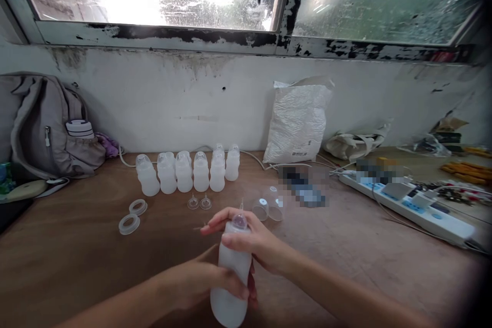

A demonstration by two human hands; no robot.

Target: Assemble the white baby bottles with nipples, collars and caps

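Note:
A frosted white bottle [229, 303] with a clear nipple [240, 221] on top stands slightly tilted near the front edge of the view. My left hand [215, 278] is wrapped round its lower body. Around the collar at its top, my right hand [251, 238] is closed, thumb in front and fingers behind. Just beyond lie two clear nipples [205, 202] and two clear caps [275, 208]. Two white rings [129, 224] rest on the left. Several capped bottles [184, 173] stand in a row at the back.
A grey backpack [34, 123] is at the left by the wall. A white package [298, 120] leans on the wall. On the right are a power strip [415, 209] with cables, a pale bag [355, 144] and a blurred item [303, 187]. The brown table [69, 251] spans the view.

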